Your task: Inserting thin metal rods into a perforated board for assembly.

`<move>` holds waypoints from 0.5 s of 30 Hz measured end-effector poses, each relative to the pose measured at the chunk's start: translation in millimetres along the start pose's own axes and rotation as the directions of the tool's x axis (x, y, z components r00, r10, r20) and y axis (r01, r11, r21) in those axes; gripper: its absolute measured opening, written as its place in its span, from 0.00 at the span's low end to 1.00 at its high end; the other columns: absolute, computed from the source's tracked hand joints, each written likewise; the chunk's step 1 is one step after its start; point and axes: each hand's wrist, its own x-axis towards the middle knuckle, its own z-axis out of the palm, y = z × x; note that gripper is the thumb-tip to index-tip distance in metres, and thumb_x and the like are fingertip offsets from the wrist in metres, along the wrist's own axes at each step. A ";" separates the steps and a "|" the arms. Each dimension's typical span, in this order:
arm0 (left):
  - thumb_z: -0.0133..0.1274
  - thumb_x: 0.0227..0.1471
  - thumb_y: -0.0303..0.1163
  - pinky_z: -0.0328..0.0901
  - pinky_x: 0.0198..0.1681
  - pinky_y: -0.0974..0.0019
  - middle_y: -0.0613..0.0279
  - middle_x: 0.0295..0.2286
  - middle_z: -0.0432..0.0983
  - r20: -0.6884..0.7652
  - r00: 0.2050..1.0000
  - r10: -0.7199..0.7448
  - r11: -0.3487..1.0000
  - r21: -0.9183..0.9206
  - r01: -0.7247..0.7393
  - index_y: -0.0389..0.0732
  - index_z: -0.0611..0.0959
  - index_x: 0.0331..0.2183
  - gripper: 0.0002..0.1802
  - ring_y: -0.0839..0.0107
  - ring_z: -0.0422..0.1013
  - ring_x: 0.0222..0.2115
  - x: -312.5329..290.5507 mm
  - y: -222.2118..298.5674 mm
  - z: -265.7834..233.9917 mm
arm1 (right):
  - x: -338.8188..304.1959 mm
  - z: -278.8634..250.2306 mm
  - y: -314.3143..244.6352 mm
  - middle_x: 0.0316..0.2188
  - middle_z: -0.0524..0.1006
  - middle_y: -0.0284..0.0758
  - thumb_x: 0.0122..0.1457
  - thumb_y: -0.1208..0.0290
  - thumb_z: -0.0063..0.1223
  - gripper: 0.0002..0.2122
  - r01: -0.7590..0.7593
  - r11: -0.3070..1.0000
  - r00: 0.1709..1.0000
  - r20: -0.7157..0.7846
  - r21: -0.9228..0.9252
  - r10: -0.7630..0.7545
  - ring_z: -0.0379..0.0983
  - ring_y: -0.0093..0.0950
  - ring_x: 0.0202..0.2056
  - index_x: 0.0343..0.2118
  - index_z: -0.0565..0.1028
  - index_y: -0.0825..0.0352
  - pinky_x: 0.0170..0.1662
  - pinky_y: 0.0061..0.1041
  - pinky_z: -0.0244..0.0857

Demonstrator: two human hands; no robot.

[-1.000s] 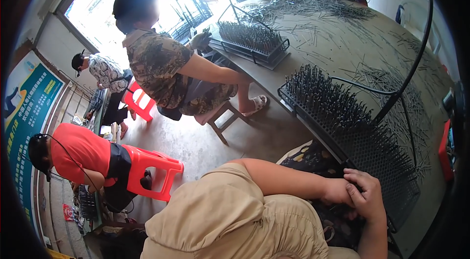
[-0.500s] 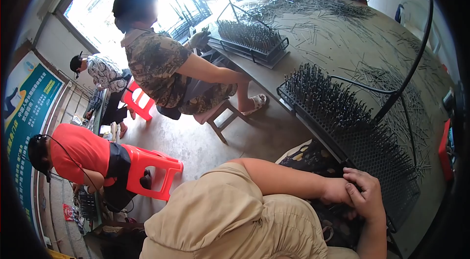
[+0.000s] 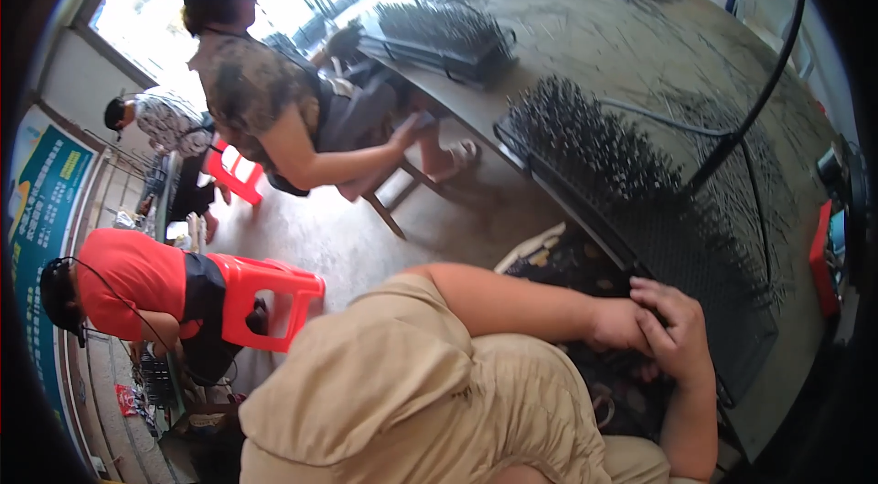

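Note:
My left hand (image 3: 619, 323) rests over my lap at the edge of the table (image 3: 794, 372), its fingers mostly hidden under the other hand. Across it lies my right hand (image 3: 675, 329), with fingers wrapped round it. No tool or part shows in either hand. Just beyond them stands a black perforated rack (image 3: 709, 269), its far part packed with upright dark metal rods (image 3: 585, 141). Bare holes show in the near part, beside my right hand.
Loose thin rods (image 3: 722, 132) lie scattered over the table. A black curved bar (image 3: 773, 105) rises above the rack. Farther along stands a second filled rack (image 3: 439, 36). A person in a patterned shirt (image 3: 247, 95) sits there; a red stool (image 3: 270, 297) is at left.
My view has shifted, so the scene sits farther left and higher. My hands stay clasped. The seated person in the patterned shirt has turned the head and moved an arm near the lap.

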 end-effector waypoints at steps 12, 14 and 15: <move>0.53 0.52 0.27 0.72 0.34 0.62 0.55 0.27 0.78 -0.049 0.986 -0.161 0.975 -0.166 0.151 0.34 0.81 0.32 0.07 0.64 0.75 0.30 -9.7 20.9 14.3 | -3.9 1.4 3.5 0.42 0.78 0.47 0.50 0.76 0.55 0.11 -0.033 0.999 0.999 0.012 0.000 0.033 0.76 0.40 0.44 0.37 0.78 0.74 0.48 0.31 0.68; 0.54 0.52 0.27 0.72 0.33 0.62 0.54 0.27 0.78 -0.045 0.991 -0.128 0.985 -0.123 0.121 0.34 0.80 0.32 0.07 0.64 0.75 0.29 -8.6 16.5 11.9 | -3.9 2.0 2.7 0.42 0.78 0.47 0.50 0.76 0.55 0.11 -0.031 1.000 0.999 0.011 0.002 0.031 0.76 0.40 0.44 0.37 0.78 0.74 0.48 0.31 0.68; 0.54 0.52 0.27 0.72 0.32 0.61 0.54 0.27 0.78 -0.043 0.994 -0.100 0.992 -0.082 0.096 0.34 0.80 0.32 0.07 0.64 0.75 0.29 -8.0 15.7 11.3 | -3.5 2.0 2.8 0.42 0.78 0.47 0.50 0.75 0.55 0.11 -0.033 0.999 0.999 0.010 0.007 0.033 0.76 0.40 0.44 0.37 0.78 0.74 0.48 0.31 0.68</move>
